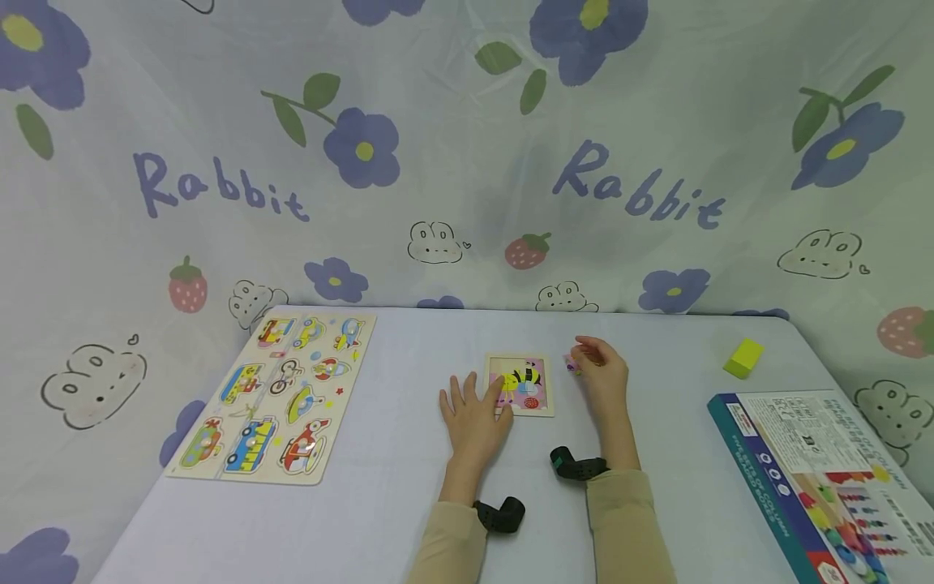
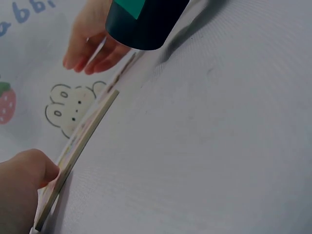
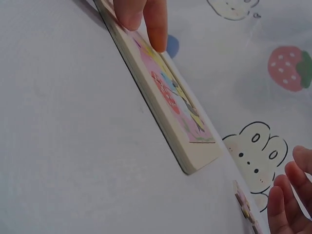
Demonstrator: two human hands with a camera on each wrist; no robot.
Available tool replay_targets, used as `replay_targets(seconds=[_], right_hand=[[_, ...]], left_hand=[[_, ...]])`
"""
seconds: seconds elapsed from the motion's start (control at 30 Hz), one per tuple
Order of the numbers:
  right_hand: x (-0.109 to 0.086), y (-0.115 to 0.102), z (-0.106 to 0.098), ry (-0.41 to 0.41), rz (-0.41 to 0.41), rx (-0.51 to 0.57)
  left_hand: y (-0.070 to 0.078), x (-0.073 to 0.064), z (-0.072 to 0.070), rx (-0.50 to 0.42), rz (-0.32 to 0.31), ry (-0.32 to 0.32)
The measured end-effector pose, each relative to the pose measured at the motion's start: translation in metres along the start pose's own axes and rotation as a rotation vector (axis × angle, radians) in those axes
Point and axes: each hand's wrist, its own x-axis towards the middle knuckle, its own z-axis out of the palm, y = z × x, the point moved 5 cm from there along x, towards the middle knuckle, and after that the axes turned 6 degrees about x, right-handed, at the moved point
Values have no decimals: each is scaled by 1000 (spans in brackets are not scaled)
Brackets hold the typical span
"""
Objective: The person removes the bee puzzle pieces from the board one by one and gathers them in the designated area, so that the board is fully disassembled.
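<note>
A small wooden puzzle board [image 1: 541, 405] with a bee picture lies flat at mid-table. My left hand [image 1: 473, 422] rests at its left side with the fingers spread; the index finger reaches over the picture and the thumb touches the near edge. Just right of the board are small pink-and-purple puzzle pieces [image 3: 246, 207], partly hidden by my right hand in the head view. That right hand [image 1: 604, 377] hovers beside them, its fingers loosely bent. In the right wrist view a gap shows between its fingertips [image 3: 276, 200] and the pieces.
A large wooden vehicle puzzle [image 1: 332, 410] lies at the left of the white-covered table [image 1: 394, 519]. To the right are a yellow-green block [image 1: 744, 358] and a flat toy box [image 1: 795, 438]. Behind the table hangs a flowered curtain [image 1: 467, 146].
</note>
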Motion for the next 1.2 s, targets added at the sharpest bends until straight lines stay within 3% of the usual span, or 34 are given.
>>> replay_targets(seconds=[0.17, 0.4, 0.53, 0.9, 1.2], right_hand=[[0, -1, 5, -33, -2, -74], [-2, -5, 13, -98, -32, -114], [-6, -11, 18, -157, -73, -149], [-10, -11, 36, -341, -219, -360], [-13, -9, 43, -400, -280, -514]], left_hand=[[2, 1, 0, -9, 26, 12], [10, 0, 0, -24, 190, 14], [13, -2, 0, 1, 240, -13], [15, -4, 1, 38, 265, -60], [15, -4, 1, 45, 263, -73]])
